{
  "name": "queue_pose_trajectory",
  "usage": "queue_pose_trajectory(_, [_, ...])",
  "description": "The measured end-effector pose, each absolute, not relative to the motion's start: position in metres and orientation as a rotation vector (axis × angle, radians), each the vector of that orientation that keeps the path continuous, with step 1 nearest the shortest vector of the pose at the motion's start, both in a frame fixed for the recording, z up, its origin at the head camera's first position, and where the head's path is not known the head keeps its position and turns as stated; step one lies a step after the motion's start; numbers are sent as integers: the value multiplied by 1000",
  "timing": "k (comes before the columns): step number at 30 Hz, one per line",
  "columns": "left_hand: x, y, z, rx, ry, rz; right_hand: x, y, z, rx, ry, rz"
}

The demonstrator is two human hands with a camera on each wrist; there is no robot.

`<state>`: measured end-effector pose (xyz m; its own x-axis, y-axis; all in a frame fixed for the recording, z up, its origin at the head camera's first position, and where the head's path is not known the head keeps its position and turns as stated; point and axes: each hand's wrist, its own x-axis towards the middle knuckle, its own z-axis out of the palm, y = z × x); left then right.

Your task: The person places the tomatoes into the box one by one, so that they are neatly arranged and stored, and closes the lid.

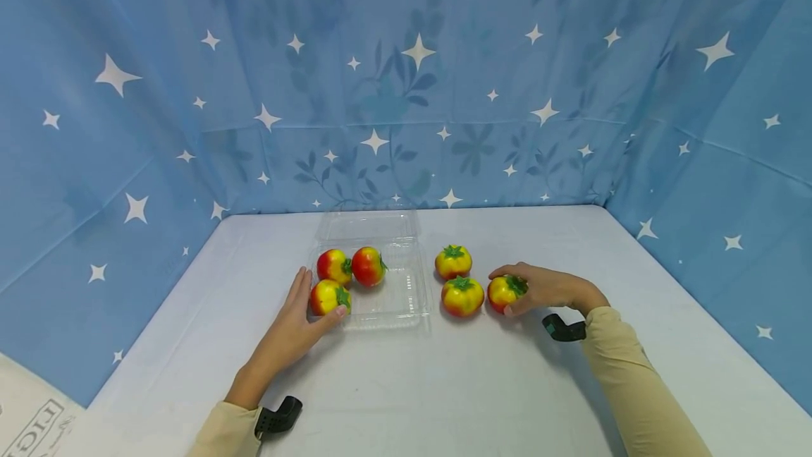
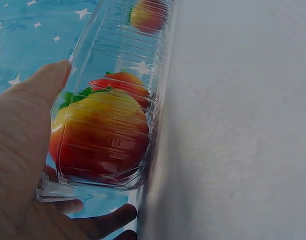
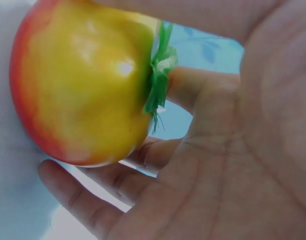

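On the right of the table, my right hand (image 1: 539, 288) curls its thumb and fingers around a yellow-red toy persimmon (image 3: 88, 85) with a green leafy top. Two similar persimmons, a nearer one (image 1: 462, 297) and a farther one (image 1: 453, 261), stand just left of it. My left hand (image 1: 294, 333) rests at the left front corner of a clear plastic container (image 1: 406, 288), fingers fairly straight along the outer side, thumb over the rim. Inside, at the left, lie three persimmons: one (image 1: 330, 297) beside the thumb, one (image 1: 333, 266) behind it, and a redder one (image 1: 368, 266).
The container's clear lid (image 1: 368, 226) lies opened toward the back of the white-covered table (image 1: 406, 386). A blue star-patterned curtain (image 1: 406, 90) encloses the back and sides. Black bands (image 1: 279, 416) sit on both wrists. Printed pale material (image 1: 34, 415) shows at lower left.
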<state>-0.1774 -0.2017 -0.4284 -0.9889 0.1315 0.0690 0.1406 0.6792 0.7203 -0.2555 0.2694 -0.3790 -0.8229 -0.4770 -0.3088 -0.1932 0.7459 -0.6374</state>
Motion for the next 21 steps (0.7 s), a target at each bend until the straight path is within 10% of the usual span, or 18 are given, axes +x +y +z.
queue_pose_trajectory(21, [-177,-202,-428,-241,-2859,-1243,-263,271,-377,-426,2699,-1092])
